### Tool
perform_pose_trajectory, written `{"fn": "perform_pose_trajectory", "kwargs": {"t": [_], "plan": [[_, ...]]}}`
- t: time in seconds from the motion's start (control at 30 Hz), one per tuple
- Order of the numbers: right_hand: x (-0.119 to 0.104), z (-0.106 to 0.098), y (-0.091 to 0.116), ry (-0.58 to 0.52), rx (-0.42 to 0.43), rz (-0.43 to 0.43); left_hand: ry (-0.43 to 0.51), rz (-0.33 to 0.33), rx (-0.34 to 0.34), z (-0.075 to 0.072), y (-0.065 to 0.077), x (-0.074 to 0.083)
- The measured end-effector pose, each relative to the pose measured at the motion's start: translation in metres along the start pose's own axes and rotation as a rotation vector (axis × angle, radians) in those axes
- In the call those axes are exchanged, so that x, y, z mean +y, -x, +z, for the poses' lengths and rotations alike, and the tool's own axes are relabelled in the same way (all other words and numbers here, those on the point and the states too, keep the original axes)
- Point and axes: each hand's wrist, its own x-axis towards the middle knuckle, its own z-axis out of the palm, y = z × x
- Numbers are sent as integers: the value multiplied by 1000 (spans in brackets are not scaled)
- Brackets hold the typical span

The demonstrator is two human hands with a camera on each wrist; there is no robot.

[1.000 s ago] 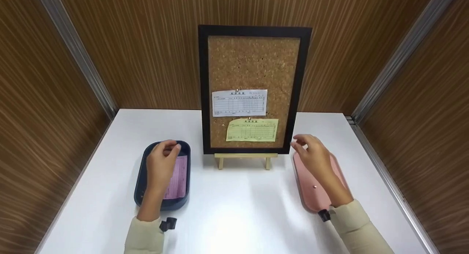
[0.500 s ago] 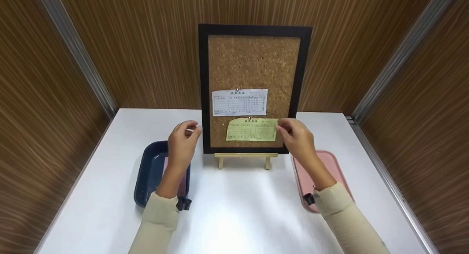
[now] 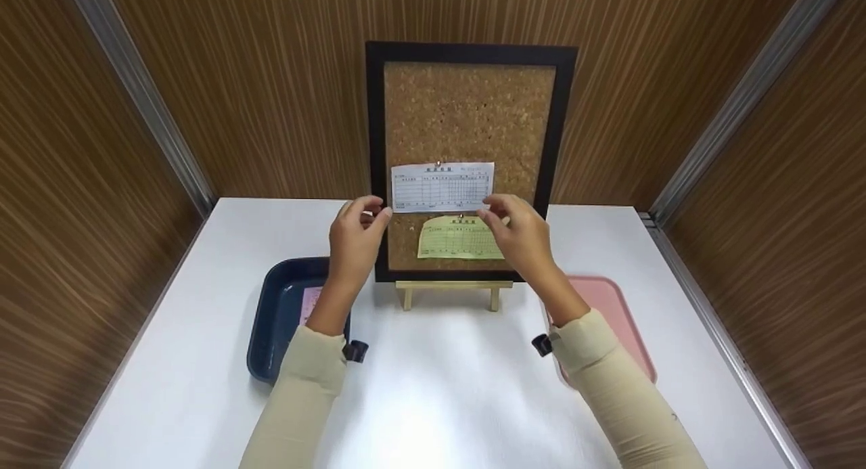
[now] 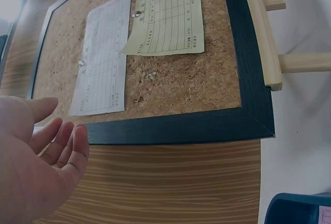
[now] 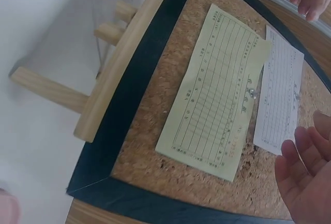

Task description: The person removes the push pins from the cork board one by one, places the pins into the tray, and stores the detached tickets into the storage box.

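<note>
A white form slip (image 3: 440, 188) is pinned to the framed cork board (image 3: 470, 117) by a push pin (image 3: 438, 164) at its top edge. Below it hangs a yellow form slip (image 3: 457, 242), held by another push pin (image 5: 252, 93). My left hand (image 3: 355, 242) is at the board's left frame, beside the white slip's lower left corner. The left wrist view shows its thumb and fingers apart, with nothing between them. My right hand (image 3: 524, 239) hovers by the white slip's lower right corner, covering part of the yellow slip. Its fingers (image 5: 292, 167) are loosely bent and hold nothing.
The board leans on a small wooden easel (image 3: 453, 285). At the left stands a dark blue tray (image 3: 270, 327) with a pink-purple slip (image 3: 310, 301), partly behind my left arm. A pink tray (image 3: 616, 313) lies at the right, partly under my right forearm. Wood-grain walls enclose the white table.
Both hands have moved up and inward from the trays to the sides of the white slip. The right hand passed the yellow slip's right edge. Both slips stay pinned.
</note>
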Motion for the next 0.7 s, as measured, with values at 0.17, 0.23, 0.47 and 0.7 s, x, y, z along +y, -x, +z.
{"fn": "perform_pose_trajectory", "kwargs": {"t": [0.17, 0.23, 0.47, 0.7], "plan": [[-6, 9, -13, 4, 29, -28, 19, 26, 14, 7, -10, 2], [-7, 12, -17, 12, 36, -31, 23, 33, 20, 10, -14, 2], [-16, 23, -32, 44, 43, -18, 22, 56, 39, 22, -26, 1], [-21, 35, -46, 47, 38, 28, 17, 39, 44, 27, -32, 0]]}}
